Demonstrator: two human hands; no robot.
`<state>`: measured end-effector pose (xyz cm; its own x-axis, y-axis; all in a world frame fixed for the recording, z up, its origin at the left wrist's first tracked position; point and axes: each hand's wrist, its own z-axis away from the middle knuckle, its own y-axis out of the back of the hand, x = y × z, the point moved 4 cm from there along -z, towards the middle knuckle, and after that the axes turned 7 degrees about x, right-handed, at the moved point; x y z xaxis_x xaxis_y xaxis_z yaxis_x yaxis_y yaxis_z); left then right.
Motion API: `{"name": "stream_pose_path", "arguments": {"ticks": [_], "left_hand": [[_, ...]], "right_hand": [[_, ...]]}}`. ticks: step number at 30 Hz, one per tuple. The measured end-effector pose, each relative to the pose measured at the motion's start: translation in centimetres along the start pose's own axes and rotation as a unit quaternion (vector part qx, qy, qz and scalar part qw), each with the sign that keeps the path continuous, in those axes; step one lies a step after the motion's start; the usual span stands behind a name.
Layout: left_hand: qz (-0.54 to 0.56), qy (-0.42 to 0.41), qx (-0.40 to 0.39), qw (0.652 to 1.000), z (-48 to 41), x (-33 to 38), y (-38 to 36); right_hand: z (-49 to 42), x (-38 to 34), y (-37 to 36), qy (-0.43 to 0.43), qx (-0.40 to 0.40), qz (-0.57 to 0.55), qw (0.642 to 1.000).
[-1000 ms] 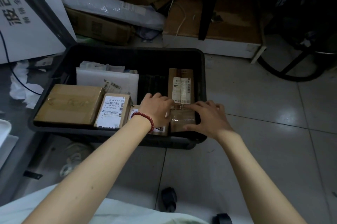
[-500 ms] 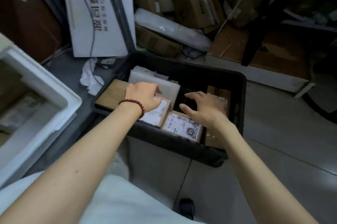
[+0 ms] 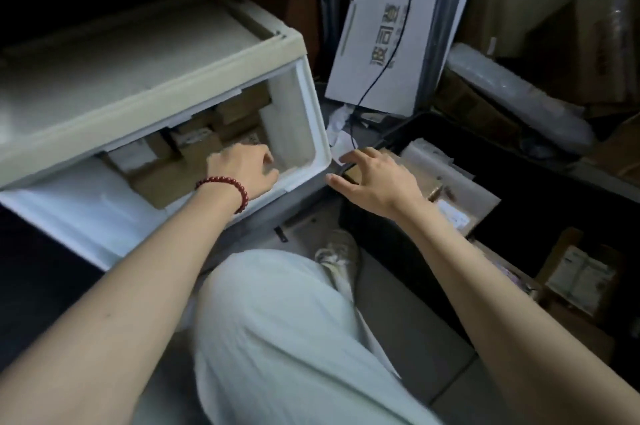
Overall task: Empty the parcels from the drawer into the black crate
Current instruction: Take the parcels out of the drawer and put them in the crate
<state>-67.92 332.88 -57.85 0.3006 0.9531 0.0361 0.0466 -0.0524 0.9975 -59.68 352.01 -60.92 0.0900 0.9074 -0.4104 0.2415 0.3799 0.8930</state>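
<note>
White drawer pulled out, brown cardboard parcels packed inside, labels too blurred to read. Black crate sits just right of the drawer, its far end cut off. Left hand, red bead bracelet on the wrist, is inside the drawer, fingers bent down over a parcel, tips hidden: gripping or not, can't tell. Right hand hovers beside the drawer's right corner, fingers spread loose, holding nothing

The left hand hides its own fingertips in the drawer; whether it grips the parcel beneath is unclear. The black crate runs past the right edge, its labels blurred beyond reading.
</note>
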Motion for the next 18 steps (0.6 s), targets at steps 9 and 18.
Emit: {"name": "stream_pose_path", "arguments": {"ticks": [9, 18], "left_hand": [[0.070, 0.160, 0.052, 0.983, 4.8, -11.7, -2.5], [0.077, 0.201, 0.103, 0.971, 2.4, -15.0, -4.9]], "right_hand": [[-3.4, -7.7, -5.3, 0.072, -0.027, -0.022, 0.997], [-7.3, -12.0, -11.5, 0.104, 0.009, -0.052, 0.993]]}}
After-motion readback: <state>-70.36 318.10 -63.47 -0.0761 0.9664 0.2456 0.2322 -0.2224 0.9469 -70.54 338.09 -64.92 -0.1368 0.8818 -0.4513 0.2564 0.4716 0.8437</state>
